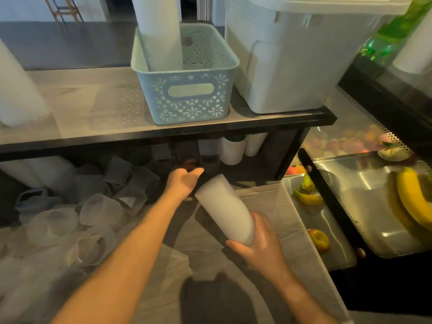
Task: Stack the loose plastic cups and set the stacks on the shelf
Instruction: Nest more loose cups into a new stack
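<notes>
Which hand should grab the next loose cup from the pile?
Left. The left hand is free, fingers relaxed, already reaching out beside the loose cups heaped on its side. The right hand grips the base of the stack, so it is probably best kept steadying that.

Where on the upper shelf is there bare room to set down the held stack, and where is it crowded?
Bare shelf top lies between the left cup stack and the blue basket. Crowded: right of the basket, the white bin fills the shelf; below, loose cups pile up.
</notes>
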A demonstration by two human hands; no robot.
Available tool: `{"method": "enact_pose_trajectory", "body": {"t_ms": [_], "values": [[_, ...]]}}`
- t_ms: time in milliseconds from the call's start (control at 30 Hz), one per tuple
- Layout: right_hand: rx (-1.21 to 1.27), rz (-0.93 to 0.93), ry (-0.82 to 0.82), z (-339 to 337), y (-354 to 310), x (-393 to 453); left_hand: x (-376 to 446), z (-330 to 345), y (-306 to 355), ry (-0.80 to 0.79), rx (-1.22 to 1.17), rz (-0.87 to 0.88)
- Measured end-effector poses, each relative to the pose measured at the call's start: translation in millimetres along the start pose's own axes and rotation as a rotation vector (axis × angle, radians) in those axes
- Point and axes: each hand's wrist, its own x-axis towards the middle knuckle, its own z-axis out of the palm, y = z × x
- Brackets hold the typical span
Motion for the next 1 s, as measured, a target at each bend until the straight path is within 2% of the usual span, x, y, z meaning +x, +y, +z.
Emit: {"method": "enact_pose_trajectory", "body": {"t_ms": [100,167,333,567,800,1000], "values": [[-0.005,0.050,0.017,-2.3,6.1,8.4,36.3,19.9,15.5,-0.021,0.077,0.153],[-0.005,0.077,0.035,-5.1,8.2,13.1,51.7,32.6,24.9,0.030,0.184,0.207],[0.027,0.125,0.036,-12.2,15.7,20.3,75.7,58.7,31.6,0.148,0.182,0.099],[0.038,0.161,0.019,-16.1,22.1,28.4,94.9,69.0,27.3,0.179,0.249,0.047],[0.025,0.158,0.009,-26.9,19.5,27.4,119.5,73.7,31.4,0.100,0.049,-0.083],[0.036,0.170,0.020,-25.2,15.1,25.2,97.0,69.9,35.1,0.237,0.020,-0.080]]}}
